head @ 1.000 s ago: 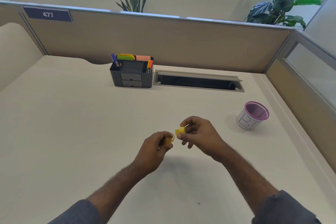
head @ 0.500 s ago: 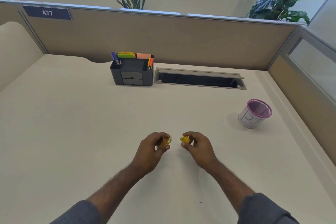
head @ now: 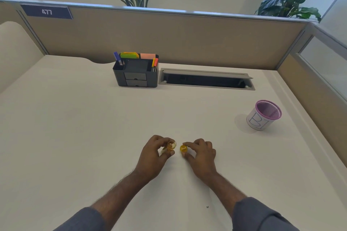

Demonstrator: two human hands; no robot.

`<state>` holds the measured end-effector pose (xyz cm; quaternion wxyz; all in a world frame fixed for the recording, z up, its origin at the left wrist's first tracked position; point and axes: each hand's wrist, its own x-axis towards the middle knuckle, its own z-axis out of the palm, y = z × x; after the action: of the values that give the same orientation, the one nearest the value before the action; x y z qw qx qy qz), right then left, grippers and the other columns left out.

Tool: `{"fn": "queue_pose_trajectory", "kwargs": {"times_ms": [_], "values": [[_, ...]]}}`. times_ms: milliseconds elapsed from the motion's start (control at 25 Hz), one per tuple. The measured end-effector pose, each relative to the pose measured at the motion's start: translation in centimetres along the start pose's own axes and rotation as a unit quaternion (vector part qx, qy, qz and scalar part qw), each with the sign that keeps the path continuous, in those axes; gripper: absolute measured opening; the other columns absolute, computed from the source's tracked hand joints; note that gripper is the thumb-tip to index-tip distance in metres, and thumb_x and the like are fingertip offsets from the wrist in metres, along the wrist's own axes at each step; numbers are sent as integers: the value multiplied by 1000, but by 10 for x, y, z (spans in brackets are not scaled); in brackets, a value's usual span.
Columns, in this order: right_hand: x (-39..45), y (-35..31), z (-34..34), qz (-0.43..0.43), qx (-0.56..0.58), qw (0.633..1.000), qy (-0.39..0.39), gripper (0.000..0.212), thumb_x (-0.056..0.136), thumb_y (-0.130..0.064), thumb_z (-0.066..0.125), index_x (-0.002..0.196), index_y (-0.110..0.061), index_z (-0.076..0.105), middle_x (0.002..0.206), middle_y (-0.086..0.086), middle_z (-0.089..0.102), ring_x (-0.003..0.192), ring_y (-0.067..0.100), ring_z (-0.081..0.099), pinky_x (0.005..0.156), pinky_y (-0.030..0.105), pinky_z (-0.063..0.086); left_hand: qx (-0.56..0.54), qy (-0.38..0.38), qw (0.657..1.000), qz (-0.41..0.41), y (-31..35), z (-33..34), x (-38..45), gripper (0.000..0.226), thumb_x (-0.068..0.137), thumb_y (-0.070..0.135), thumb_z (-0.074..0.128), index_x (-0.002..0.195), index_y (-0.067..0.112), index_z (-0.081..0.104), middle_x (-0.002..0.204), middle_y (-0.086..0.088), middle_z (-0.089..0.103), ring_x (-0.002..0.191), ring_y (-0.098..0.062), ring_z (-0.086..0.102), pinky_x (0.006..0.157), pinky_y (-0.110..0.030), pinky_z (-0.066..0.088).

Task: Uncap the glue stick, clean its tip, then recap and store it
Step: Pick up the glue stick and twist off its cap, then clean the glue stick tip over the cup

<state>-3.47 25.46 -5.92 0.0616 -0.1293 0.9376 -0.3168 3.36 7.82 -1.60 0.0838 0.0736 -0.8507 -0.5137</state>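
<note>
My left hand point(head: 153, 157) pinches the glue stick point(head: 170, 146); my right hand point(head: 201, 154) pinches its cap point(head: 183, 149). Mesh cup point(head: 263, 115) right; organiser point(head: 136, 73) holds markers point(head: 155, 63).

Both forearms reach forward toward 12 o'clock, sleeves at the wrists' rear. The left hand point(head: 153, 153) curls with thumb and fingers pinched together; the right hand point(head: 201, 153), at its 3 o'clock, pinches likewise, knuckles up.
</note>
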Motion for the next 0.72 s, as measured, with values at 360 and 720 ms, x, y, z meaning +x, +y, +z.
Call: {"fn": "queue_pose_trajectory", "kwargs": {"times_ms": [360, 720], "values": [[-6, -8, -27, -48, 127, 990, 29, 56, 81, -18, 73, 132, -28, 54, 119, -8, 60, 116, 12, 47, 93, 28, 37, -57, 12, 998, -12, 11, 4, 4, 43, 76, 6, 80, 93, 44, 70, 91, 16, 76, 87, -5, 70, 76, -13, 53], [-15, -23, -68, -94, 310, 946, -18, 30, 83, -18, 74, 111, -29, 68, 101, -11, 75, 94, 12, 70, 71, 20, 54, -154, 4, 987, -45, 58, 20, 21, 27, 69, 12, 86, 91, 22, 76, 86, 4, 79, 76, -18, 77, 73, -38, 61]]}}
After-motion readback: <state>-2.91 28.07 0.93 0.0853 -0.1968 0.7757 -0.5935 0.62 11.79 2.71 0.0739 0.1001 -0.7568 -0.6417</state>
